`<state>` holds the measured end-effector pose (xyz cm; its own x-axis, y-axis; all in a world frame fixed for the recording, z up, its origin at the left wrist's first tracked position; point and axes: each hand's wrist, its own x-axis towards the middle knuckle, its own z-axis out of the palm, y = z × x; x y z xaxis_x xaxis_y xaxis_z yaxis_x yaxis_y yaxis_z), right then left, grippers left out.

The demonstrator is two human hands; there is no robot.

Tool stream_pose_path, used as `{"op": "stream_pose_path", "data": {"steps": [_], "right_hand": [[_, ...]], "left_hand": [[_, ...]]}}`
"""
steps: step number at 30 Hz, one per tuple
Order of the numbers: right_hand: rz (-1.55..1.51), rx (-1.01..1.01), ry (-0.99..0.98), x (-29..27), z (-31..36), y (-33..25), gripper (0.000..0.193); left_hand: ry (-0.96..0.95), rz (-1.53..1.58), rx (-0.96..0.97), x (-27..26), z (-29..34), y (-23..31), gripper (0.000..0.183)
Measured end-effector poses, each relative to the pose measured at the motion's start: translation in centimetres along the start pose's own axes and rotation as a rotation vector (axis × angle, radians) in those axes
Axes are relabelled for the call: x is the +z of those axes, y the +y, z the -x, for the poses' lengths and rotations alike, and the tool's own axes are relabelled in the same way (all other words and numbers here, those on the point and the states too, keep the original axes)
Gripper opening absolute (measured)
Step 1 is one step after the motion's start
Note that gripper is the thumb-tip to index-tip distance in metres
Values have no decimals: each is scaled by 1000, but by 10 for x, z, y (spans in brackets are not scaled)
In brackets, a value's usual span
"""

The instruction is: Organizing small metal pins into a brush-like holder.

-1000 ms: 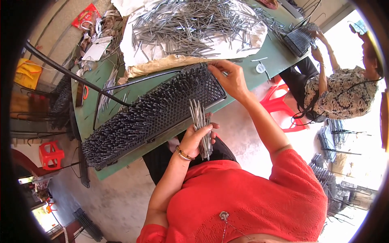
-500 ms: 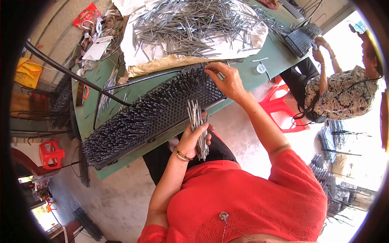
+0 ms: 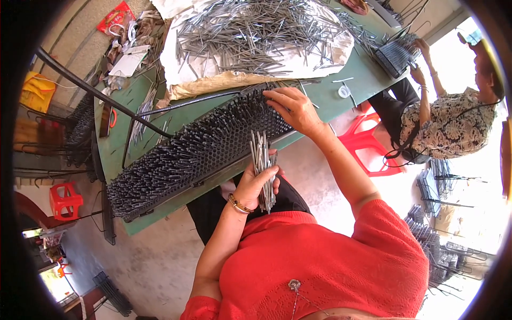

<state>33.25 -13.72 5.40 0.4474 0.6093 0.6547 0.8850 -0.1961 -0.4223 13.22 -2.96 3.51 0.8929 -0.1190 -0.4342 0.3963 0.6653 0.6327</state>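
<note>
My left hand (image 3: 252, 188) is wrapped round a bundle of thin grey metal rods (image 3: 261, 152), held upright in front of my lap. A long black rack (image 3: 226, 151) with a honeycomb of holes slants across the table edge, and dark rods stand crowded in much of it. Over its right end is my right hand (image 3: 296, 113), thumb and fingers pinched together at the tops of the standing rods. What sits between those fingertips is too small to make out.
Behind the rack, loose rods are heaped on white sheeting (image 3: 208, 64) on the green table (image 3: 144, 101). A bent black bar (image 3: 90, 88) reaches over the left side. Another person (image 3: 448, 117) works at a smaller rack (image 3: 393, 57) at right, beside a red stool (image 3: 368, 146).
My right hand has shifted slightly left and down along the rack's right end, its fingers still together. The left hand keeps the bundle in nearly the same place.
</note>
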Motion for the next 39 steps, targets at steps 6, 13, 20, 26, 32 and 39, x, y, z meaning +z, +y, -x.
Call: {"op": "stream_pose_path", "data": {"steps": [6, 13, 20, 26, 32, 39], "right_hand": [[35, -50, -35, -3, 3, 5, 27], [108, -89, -19, -8, -2, -9, 26], [-835, 701, -498, -21, 4, -48, 28], [-967, 824, -510, -13, 19, -39, 27], [-912, 755, -161, -32, 5, -24, 21], [-298, 505, 19, -33, -10, 15, 16]], "left_hand": [[7, -12, 21, -2, -1, -2, 50], [-50, -23, 37, 0, 2, 4, 55], [-180, -41, 89, 7, 7, 17, 52], [-192, -107, 34, 3, 3, 11, 50], [-91, -105, -2, -5, -5, 2, 51], [-64, 39, -74, -2, -11, 5, 52]]}}
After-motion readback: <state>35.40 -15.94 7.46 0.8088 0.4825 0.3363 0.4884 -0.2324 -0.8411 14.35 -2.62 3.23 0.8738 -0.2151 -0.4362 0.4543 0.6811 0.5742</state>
